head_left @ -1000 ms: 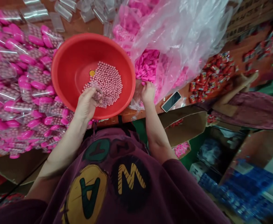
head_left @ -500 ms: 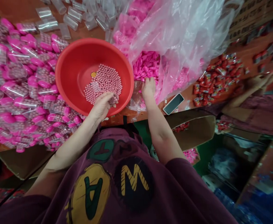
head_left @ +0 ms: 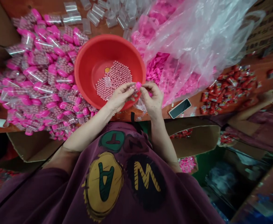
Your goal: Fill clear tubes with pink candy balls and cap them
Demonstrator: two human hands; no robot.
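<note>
My left hand [head_left: 120, 97] is closed around a small clear tube of pink beads [head_left: 134, 89] over the near right rim of the red basin [head_left: 87, 67]. At the tube's right end is a bright pink cap [head_left: 138, 85], pinched by the fingers of my right hand [head_left: 154, 97]. Whether the cap is fully seated, I cannot tell. Loose pink beads [head_left: 119, 74] lie in the basin, with a small yellow disc [head_left: 107, 70] beside them. Loose pink caps [head_left: 158, 65] spill from the clear plastic bag [head_left: 197, 34] just beyond my right hand.
Left of the basin is a heap of capped, bead-filled tubes [head_left: 43, 77]. Uncapped clear tubes [head_left: 98, 11] lie behind it. A phone [head_left: 180, 108] and small red packets [head_left: 229, 87] are to the right, near another person's arm [head_left: 250, 110]. Cardboard boxes [head_left: 197, 146] sit below the table edge.
My right hand has come away from the loose caps with a pink cap and met the tube in my left hand. The left hand has lifted slightly toward it. The view has shifted left.
</note>
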